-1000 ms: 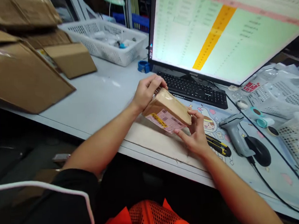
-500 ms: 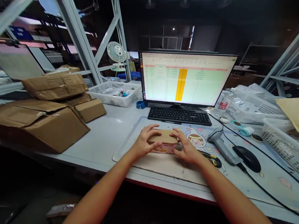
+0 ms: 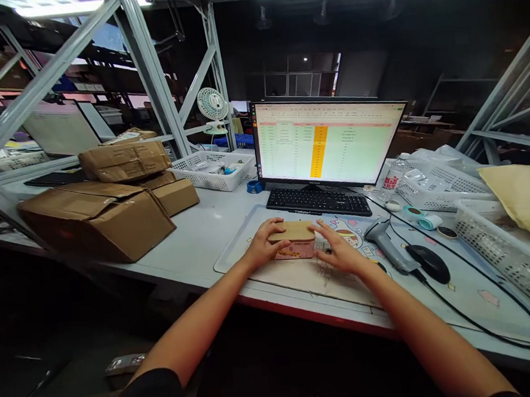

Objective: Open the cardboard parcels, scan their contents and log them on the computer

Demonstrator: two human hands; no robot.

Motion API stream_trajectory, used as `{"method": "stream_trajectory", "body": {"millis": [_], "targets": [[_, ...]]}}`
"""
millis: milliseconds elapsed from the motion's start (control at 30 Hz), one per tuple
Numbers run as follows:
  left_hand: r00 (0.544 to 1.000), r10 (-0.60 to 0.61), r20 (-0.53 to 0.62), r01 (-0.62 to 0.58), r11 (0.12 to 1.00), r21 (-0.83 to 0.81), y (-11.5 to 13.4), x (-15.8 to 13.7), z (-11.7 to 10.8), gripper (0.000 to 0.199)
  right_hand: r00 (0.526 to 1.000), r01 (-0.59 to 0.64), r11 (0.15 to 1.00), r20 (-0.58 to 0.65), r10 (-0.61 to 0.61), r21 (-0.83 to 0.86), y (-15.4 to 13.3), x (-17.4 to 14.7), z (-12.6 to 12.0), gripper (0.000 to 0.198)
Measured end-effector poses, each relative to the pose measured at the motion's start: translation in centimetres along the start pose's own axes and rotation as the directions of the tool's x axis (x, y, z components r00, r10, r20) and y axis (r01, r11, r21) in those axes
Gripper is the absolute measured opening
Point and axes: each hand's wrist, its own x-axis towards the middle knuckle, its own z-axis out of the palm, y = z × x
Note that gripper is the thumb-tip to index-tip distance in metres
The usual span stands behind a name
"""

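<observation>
A small cardboard box (image 3: 293, 231) with a pinkish printed front lies on the cartoon-printed desk mat in front of the keyboard. My left hand (image 3: 263, 245) grips its left end, with fingers over the top edge and the thumb at the front. By the box's right end, my right hand (image 3: 337, 251) has its fingers and thumb spread apart; whether the tips touch the box I cannot tell. A grey barcode scanner (image 3: 389, 248) rests to the right of that hand. Part of a yellow-and-black cutter shows behind my right hand.
Behind the mat stand a black keyboard (image 3: 318, 203) and a lit monitor (image 3: 328, 140). Cardboard boxes (image 3: 100, 220) are stacked at left, near a white basket (image 3: 221, 180). A black mouse (image 3: 428, 263), its cable and another white basket (image 3: 505, 243) occupy the right side.
The camera view has shifted, so the scene sits differently in frame. My right hand's fingers have loosened outward from the box's right end, while the left keeps its hold.
</observation>
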Motion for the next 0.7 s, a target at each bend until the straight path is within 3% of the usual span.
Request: {"method": "stream_trajectory", "body": {"millis": [67,100,167,200,267,300,367,500,600,633,700], "targets": [[1.0,-0.023,-0.017,0.023,1.0,-0.01,0.2,0.4,0.3,0.048,0.984,-0.108,0.989,-0.152,0.091,-0.102,1.0,-1.6,-2.8,0.071],[0.999,-0.045,-0.024,0.045,0.999,-0.018,0.3,0.7,0.5,0.048,0.954,-0.217,0.962,-0.247,0.173,-0.165,1.7,-2.5,-4.3,0.068],[0.993,-0.114,-0.042,0.112,0.993,-0.048,0.6,1.5,0.8,0.049,0.839,-0.505,0.817,-0.38,0.39,-0.277,2.9,-4.3,-7.1,0.064],[0.986,-0.159,-0.056,0.155,0.985,-0.072,0.7,1.9,1.0,0.05,0.768,-0.63,0.709,-0.393,0.505,-0.319,3.4,-5.0,-8.1,0.063],[0.961,-0.266,-0.071,0.254,0.957,-0.139,0.9,2.8,1.3,0.055,0.645,-0.758,0.52,-0.331,0.689,-0.394,4.0,-5.9,-9.1,0.064],[0.947,-0.314,-0.068,0.299,0.939,-0.172,0.9,3.3,1.4,0.058,0.605,-0.777,0.468,-0.292,0.741,-0.422,4.1,-6.1,-9.1,0.066],[0.921,-0.387,-0.038,0.37,0.903,-0.218,1.0,4.0,1.4,0.064,0.569,-0.788,0.423,-0.266,0.778,-0.447,4.0,-6.1,-8.4,0.068],[0.9,-0.436,0.014,0.425,0.871,-0.246,1.0,4.9,1.3,0.068,0.544,-0.808,0.394,-0.297,0.785,-0.439,3.0,-5.2,-7.4,0.062],[0.894,-0.446,0.03,0.438,0.859,-0.267,0.9,5.1,1.3,0.067,0.578,-0.78,0.438,-0.249,0.777,-0.446,1.5,-4.7,-8.6,0.059],[0.894,-0.447,0.033,0.438,0.855,-0.276,0.9,5.1,1.3,0.066,0.614,-0.752,0.489,-0.201,0.763,-0.443,0.7,-4.7,-9.2,0.06],[0.896,-0.443,0.034,0.433,0.853,-0.291,0.8,5.2,1.4,0.065,0.753,-0.617,0.688,-0.033,0.657,-0.382,-1.5,-4.7,-10.2,0.062]]}}
